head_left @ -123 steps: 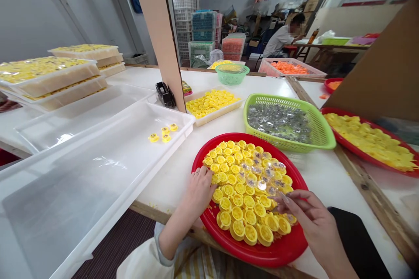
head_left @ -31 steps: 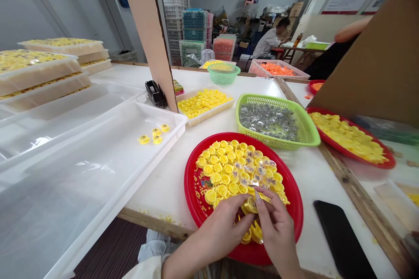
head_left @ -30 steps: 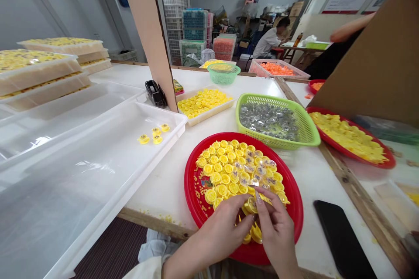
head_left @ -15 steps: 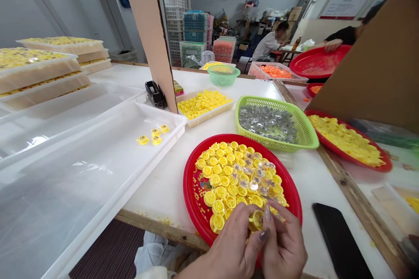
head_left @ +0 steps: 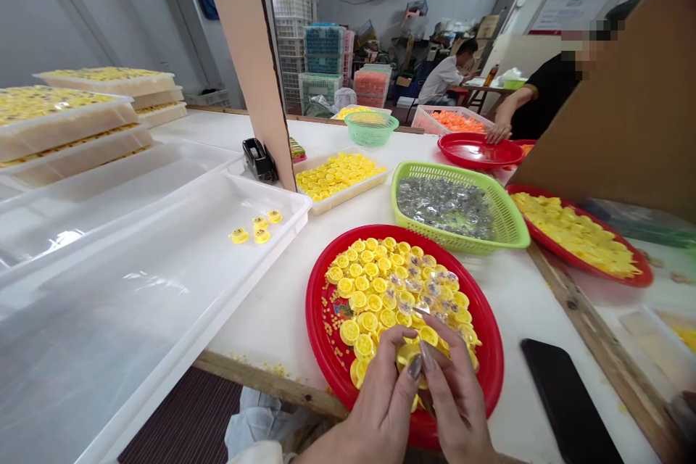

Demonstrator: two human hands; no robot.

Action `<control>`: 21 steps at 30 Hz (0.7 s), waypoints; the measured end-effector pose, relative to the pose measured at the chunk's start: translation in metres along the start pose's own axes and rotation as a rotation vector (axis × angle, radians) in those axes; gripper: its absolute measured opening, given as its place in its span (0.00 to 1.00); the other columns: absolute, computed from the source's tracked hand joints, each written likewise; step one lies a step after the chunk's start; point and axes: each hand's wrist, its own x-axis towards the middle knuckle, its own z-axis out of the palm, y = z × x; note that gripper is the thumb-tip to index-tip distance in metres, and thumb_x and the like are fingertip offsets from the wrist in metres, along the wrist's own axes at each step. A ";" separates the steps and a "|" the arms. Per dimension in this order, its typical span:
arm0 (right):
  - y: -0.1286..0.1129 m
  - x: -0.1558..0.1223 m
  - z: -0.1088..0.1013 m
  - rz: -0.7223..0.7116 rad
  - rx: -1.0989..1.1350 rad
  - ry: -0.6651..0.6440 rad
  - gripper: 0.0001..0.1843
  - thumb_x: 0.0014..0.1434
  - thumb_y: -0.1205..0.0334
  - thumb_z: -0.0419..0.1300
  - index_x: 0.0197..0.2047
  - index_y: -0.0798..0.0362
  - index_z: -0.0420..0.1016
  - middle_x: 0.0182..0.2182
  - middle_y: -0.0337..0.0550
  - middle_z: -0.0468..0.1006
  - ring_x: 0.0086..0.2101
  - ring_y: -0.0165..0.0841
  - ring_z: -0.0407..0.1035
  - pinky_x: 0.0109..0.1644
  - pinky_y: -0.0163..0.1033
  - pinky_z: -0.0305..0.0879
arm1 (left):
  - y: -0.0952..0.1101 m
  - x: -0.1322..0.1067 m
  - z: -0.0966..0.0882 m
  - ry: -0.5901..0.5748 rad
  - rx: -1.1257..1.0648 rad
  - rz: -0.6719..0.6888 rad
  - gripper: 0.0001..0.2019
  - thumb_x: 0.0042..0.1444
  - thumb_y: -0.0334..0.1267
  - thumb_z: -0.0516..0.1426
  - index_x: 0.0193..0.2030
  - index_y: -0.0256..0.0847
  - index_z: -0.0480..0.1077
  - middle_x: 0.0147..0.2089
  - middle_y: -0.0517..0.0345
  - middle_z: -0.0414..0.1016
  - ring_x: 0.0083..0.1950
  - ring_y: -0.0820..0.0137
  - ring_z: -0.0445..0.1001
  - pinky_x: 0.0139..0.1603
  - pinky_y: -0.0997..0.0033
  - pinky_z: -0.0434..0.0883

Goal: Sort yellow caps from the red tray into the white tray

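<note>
Over the front of a red tray (head_left: 320, 348), my left hand (head_left: 381, 390) pinches a small round yellow plastic cup (head_left: 407, 354) between thumb and fingers. My right hand (head_left: 454, 395) meets it, its thumb and fingers closed on the same cup from the other side. The fingers partly cover this cup. Beneath them the tray holds many similar yellow cups (head_left: 370, 321), with several clear printed discs (head_left: 432, 287) lying over those on the right. Tiny yellow beads are scattered along the tray's left side.
A green basket (head_left: 514, 232) of clear discs stands behind the tray. To the left, a large white tray (head_left: 163, 304) holds several finished-looking yellow pieces (head_left: 261, 225). A black phone (head_left: 568, 399) lies at right. Across the table, a person's hand (head_left: 497, 132) touches another red tray (head_left: 462, 152).
My hands have shifted slightly left and up with the cup, its angle changed. Across the table, the other person has lowered the tilted red tray flat.
</note>
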 end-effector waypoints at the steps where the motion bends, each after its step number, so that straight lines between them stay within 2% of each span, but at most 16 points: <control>1: 0.004 0.000 0.001 -0.010 0.017 0.022 0.22 0.65 0.48 0.55 0.59 0.44 0.63 0.48 0.44 0.78 0.41 0.35 0.76 0.35 0.33 0.73 | -0.005 0.001 0.000 -0.015 0.005 0.023 0.25 0.68 0.49 0.44 0.69 0.43 0.51 0.72 0.48 0.51 0.73 0.61 0.52 0.72 0.60 0.54; 3: 0.011 0.000 0.003 -0.035 0.057 0.075 0.20 0.64 0.48 0.57 0.56 0.45 0.66 0.47 0.46 0.79 0.39 0.36 0.77 0.31 0.32 0.73 | -0.015 0.004 0.003 -0.010 0.010 0.044 0.25 0.69 0.51 0.41 0.68 0.42 0.54 0.71 0.47 0.54 0.71 0.62 0.54 0.72 0.61 0.54; 6: 0.011 -0.001 0.010 -0.008 0.126 0.132 0.20 0.62 0.48 0.58 0.54 0.47 0.64 0.40 0.47 0.81 0.37 0.38 0.78 0.34 0.36 0.75 | -0.027 0.010 0.010 0.088 -0.001 0.018 0.26 0.69 0.52 0.37 0.64 0.40 0.59 0.67 0.46 0.60 0.69 0.62 0.58 0.70 0.60 0.56; 8: 0.007 -0.004 0.016 0.030 0.156 0.154 0.21 0.62 0.48 0.58 0.55 0.46 0.62 0.37 0.45 0.81 0.38 0.39 0.78 0.39 0.39 0.75 | -0.030 0.012 0.014 0.149 -0.017 -0.007 0.25 0.69 0.52 0.39 0.62 0.41 0.62 0.65 0.47 0.64 0.67 0.62 0.59 0.70 0.60 0.57; 10: 0.003 -0.008 0.021 0.032 0.163 0.181 0.20 0.63 0.48 0.58 0.54 0.45 0.61 0.38 0.44 0.81 0.40 0.38 0.77 0.43 0.40 0.75 | -0.030 0.013 0.018 0.186 -0.062 -0.023 0.23 0.68 0.52 0.43 0.61 0.42 0.63 0.63 0.48 0.65 0.67 0.61 0.60 0.69 0.61 0.57; 13: 0.002 -0.014 0.026 0.012 0.169 0.221 0.20 0.63 0.47 0.58 0.53 0.46 0.60 0.40 0.44 0.80 0.40 0.37 0.77 0.43 0.39 0.75 | -0.029 0.013 0.021 0.214 -0.163 -0.029 0.22 0.68 0.51 0.43 0.62 0.42 0.60 0.64 0.48 0.63 0.64 0.63 0.62 0.67 0.63 0.59; 15: 0.003 -0.014 0.025 0.037 0.179 0.234 0.20 0.63 0.48 0.57 0.53 0.46 0.59 0.38 0.44 0.81 0.39 0.38 0.78 0.40 0.39 0.75 | -0.028 0.015 0.021 0.214 -0.187 -0.006 0.20 0.69 0.50 0.43 0.61 0.43 0.60 0.61 0.48 0.66 0.59 0.65 0.67 0.62 0.64 0.64; 17: 0.006 -0.011 0.021 0.092 0.176 0.228 0.19 0.65 0.48 0.54 0.54 0.45 0.58 0.38 0.44 0.81 0.39 0.39 0.78 0.37 0.39 0.76 | -0.027 0.018 0.018 0.165 -0.134 0.047 0.18 0.68 0.47 0.45 0.58 0.43 0.62 0.55 0.50 0.69 0.54 0.66 0.70 0.57 0.65 0.67; 19: 0.009 -0.005 0.014 0.102 0.132 0.207 0.18 0.66 0.47 0.52 0.55 0.45 0.59 0.40 0.44 0.80 0.38 0.38 0.78 0.35 0.37 0.76 | -0.026 0.021 0.014 0.107 -0.020 0.128 0.15 0.66 0.44 0.50 0.57 0.42 0.63 0.53 0.50 0.71 0.53 0.66 0.70 0.57 0.66 0.67; 21: 0.013 0.001 0.006 0.033 0.020 0.185 0.18 0.66 0.46 0.51 0.54 0.46 0.63 0.45 0.46 0.79 0.40 0.38 0.78 0.36 0.36 0.77 | -0.025 0.024 0.009 0.080 0.083 0.181 0.16 0.64 0.39 0.54 0.57 0.42 0.64 0.55 0.50 0.71 0.55 0.65 0.69 0.58 0.66 0.65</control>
